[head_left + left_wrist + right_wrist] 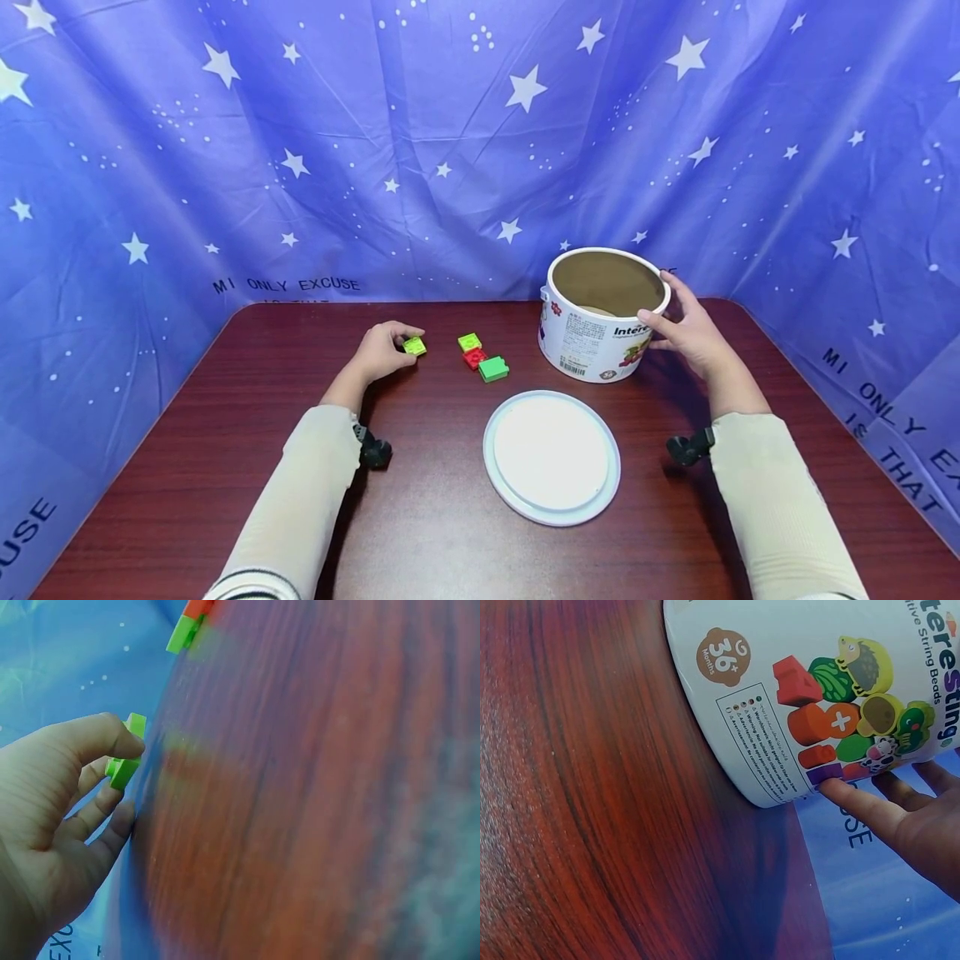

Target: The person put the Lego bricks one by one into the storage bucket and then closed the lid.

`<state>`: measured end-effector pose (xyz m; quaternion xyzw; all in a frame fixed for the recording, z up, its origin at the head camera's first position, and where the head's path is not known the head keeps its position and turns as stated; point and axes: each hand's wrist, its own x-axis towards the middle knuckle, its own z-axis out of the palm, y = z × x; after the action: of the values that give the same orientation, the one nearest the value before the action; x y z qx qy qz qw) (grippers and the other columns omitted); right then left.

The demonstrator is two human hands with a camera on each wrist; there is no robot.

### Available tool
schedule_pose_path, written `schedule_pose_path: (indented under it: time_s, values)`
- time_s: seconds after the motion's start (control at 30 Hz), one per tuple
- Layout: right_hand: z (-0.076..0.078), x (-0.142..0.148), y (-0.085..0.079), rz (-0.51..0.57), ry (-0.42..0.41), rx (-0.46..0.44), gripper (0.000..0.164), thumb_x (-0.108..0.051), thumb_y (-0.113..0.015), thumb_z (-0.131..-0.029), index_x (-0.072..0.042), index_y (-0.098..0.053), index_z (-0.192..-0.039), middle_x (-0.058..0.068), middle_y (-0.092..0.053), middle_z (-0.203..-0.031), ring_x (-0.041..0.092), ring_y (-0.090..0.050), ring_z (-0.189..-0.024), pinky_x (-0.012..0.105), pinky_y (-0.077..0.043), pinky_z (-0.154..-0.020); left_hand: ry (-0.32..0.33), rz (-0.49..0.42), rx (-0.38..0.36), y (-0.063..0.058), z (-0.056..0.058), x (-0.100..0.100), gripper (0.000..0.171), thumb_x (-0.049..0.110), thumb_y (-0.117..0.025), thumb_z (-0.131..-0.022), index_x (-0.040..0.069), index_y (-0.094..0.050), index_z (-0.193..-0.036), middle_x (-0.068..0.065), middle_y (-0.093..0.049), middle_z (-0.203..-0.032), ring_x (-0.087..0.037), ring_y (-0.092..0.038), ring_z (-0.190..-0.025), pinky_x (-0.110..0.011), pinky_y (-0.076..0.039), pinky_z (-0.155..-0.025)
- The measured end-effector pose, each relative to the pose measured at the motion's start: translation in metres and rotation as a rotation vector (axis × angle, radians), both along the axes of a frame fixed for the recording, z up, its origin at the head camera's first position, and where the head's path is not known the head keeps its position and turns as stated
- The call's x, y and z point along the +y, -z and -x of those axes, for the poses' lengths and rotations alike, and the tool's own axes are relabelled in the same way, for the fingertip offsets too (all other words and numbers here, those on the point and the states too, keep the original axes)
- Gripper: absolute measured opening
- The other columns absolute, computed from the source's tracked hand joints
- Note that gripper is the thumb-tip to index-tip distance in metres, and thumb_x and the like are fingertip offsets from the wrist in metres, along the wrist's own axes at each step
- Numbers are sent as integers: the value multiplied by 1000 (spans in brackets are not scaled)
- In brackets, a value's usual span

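Observation:
My left hand (385,348) pinches a yellow-green toy building brick (415,346) between thumb and fingers, low over the left of the table. The left wrist view shows the same brick (126,771) at the fingertips of that hand (56,802), partly covered by a finger. My right hand (693,332) holds the right side of a white printed bucket (585,342), thumb at the front and fingers spread round the wall near the rim. The bucket stands upright with its top uncovered. Between hand and bucket lie a yellow-green brick (469,342), a red brick (474,359) and a green brick (493,369), close together.
A round white lid (551,454) lies flat on the dark red wooden table (420,517), in front of the bucket. Blue curtains (450,125) with white stars hang behind the table and along its sides.

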<state>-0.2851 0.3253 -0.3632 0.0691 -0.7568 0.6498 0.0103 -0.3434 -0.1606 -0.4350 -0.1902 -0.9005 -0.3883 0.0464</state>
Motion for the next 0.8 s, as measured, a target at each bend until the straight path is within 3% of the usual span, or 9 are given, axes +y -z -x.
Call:
schedule_pose_path:
  time_s: [0.2, 0.5, 0.8]
  values:
    - [-1, -1, 0, 0, 1, 0, 88, -14, -61, -95, -20, 0, -158, 21, -3, -161, 40, -26, -134, 33, -57, -67, 26, -22, 6, -1, -3, 5, 46, -3, -76, -72, 3, -71, -117, -11, -64, -109, -22, -53, -85, -31, -45, -72]
    - [-1, 0, 0, -1, 3, 2, 87, -14, -61, -95, -20, 0, -158, 21, -3, -161, 38, -29, -133, 34, -57, -68, 33, 6, 76, -7, -8, 12, 43, 0, -74, -71, 2, -72, -114, -10, -66, -111, -22, -56, -86, -32, -47, -72]
    - [-1, 0, 0, -1, 4, 3, 87, -13, -60, -95, -19, 0, -158, 19, -3, -161, 33, -33, -130, 34, -57, -69, 66, -53, 121, -12, -10, 21, 41, -2, -75, -68, 1, -74, -109, -9, -66, -106, -22, -56, -82, -30, -48, -68]
